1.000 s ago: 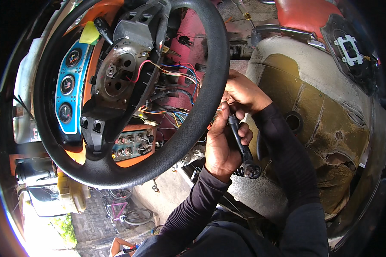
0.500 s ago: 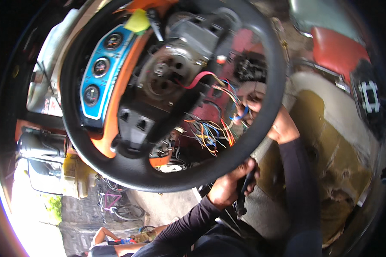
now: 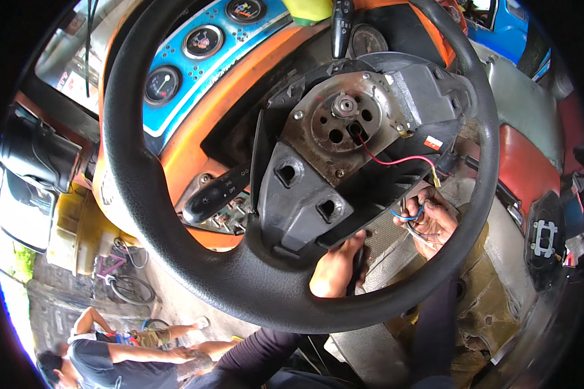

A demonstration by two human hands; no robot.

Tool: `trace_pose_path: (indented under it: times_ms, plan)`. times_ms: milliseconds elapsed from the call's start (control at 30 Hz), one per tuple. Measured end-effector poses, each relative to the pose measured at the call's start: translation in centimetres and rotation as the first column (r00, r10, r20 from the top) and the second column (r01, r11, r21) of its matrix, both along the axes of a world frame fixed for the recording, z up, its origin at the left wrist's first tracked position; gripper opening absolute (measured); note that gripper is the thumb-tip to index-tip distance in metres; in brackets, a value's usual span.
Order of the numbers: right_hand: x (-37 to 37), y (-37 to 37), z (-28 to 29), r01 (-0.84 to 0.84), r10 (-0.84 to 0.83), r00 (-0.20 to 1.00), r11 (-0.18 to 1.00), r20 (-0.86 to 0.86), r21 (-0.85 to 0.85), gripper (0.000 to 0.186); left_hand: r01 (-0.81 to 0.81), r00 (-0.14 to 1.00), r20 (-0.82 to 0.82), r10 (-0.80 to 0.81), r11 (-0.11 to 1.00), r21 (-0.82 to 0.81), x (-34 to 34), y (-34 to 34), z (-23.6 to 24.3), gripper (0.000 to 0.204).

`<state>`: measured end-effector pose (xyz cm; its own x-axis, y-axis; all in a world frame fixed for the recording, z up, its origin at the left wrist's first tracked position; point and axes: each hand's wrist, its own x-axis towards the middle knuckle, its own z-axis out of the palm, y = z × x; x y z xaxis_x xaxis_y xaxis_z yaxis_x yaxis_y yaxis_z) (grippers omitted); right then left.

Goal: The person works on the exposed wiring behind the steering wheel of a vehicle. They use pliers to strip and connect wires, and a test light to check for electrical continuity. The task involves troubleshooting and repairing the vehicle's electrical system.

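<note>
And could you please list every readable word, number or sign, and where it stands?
I won't copy wording.
Lower stalk: white symbols, legible lettering.
Upper stalk: small white symbols.
Round gauges: markings too small.
Red-and-white sticker: too small.
Red marks, far left: too blurred.

White lettering (image 3: 231,188) on black stalk (image 3: 204,204), red-white label (image 3: 433,142) on column cover (image 3: 416,94)

The camera had turned, and the steering wheel (image 3: 272,312) filled more of the view. The left hand (image 3: 335,267), earlier outside its rim, now showed through the opening, its dark tool (image 3: 357,267) mostly hidden. The right hand (image 3: 436,223) had come clear of the rim, and a dark-shirted person (image 3: 98,364) showed more fully.
</note>
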<state>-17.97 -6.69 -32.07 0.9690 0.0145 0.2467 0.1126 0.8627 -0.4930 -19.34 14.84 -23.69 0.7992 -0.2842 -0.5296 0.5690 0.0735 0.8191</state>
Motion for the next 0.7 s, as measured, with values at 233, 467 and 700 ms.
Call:
trace_pose_path:
  times_ms: [233,467,700]
  plan:
    - [-0.3,-0.2,-0.1,0.037,-0.037,0.999,0.999,-0.006,0.025,0.017,0.092,0.926,0.296,-0.233,0.901,0.424,4.3,-4.2,-9.5,0.027]
    - [0.3,-0.4,-0.7,0.003,0.0,1.0,0.996,-0.028,0.085,0.019,-0.05,0.712,0.408,-0.572,0.538,0.842,10.7,-7.5,-14.7,0.036]
    - [0.4,1.2,0.4,-0.019,0.038,0.988,0.991,-0.147,0.131,0.012,-0.328,0.653,0.756,-0.045,0.883,0.336,19.0,-7.0,-24.3,0.03]
